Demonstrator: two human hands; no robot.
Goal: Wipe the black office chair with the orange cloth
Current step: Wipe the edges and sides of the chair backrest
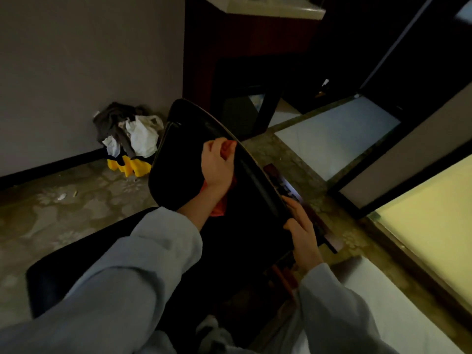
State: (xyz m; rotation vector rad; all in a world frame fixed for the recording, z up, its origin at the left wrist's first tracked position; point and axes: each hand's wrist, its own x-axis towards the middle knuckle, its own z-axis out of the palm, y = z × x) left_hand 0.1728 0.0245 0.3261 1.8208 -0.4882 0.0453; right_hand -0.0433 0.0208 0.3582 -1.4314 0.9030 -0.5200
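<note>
Here, a look down at the black office chair (176, 175), its curved backrest tilted toward the viewer. The left grip (217, 162) has its fingers curled round the bunched orange cloth (219, 206) and presses it onto the front face of the backrest, just under the top rim. Loose orange folds hang below the wrist. The right grip (302, 233) pinches the side rim of the backrest, thumb on the front and fingers wrapped behind, lower and to the right of the left grip.

The step in hand appears to be wiping the backrest, with the right grip steadying the chair. The next move probably calls for sweeping the cloth along the rim and down the face while that brace holds, since a chair like this may swivel or roll under pressure.

Left of and below the left grip, the backrest offers a broad bare black surface. The seat (84, 261) lies further below, partly hidden by a grey sleeve. Beyond the left grip, near the backrest's far edge, a heap of rags and a white bag (132, 134) sits on something yellow against the wall (76, 60). Right of the right grip, a dark framed glass panel (337, 134) stands close, so room is tight there. Patterned floor (76, 200) is open to the left.
</note>
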